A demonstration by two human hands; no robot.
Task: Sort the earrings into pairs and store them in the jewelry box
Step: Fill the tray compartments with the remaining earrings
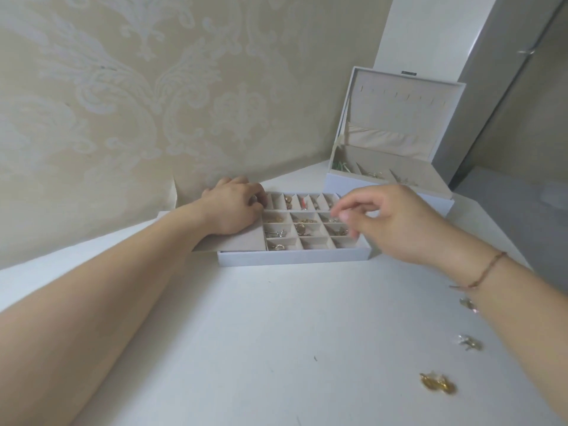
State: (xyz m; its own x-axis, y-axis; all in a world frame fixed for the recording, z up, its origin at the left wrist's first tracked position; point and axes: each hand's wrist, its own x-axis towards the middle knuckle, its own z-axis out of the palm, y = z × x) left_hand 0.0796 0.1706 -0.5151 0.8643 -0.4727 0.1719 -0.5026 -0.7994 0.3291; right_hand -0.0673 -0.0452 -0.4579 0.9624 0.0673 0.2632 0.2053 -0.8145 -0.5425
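A white table point(261, 318) stands against patterned wallpaper. On it lies a compartment tray point(295, 256), with the open jewelry box point(390, 167) just behind it to the right. Many tray cells already hold earrings, mostly gold-toned; several front cells appear unfilled. Three loose earrings point(438, 384) lie on the table beside the right forearm, so sorting is judged well advanced but unfinished. The left hand point(233, 207) rests on the tray's left end, fingers curled at a rear cell; any held item is not discernible. The right hand point(390, 222) hovers above the tray, thumb and forefinger close together; the blur hides whether they pinch an earring.
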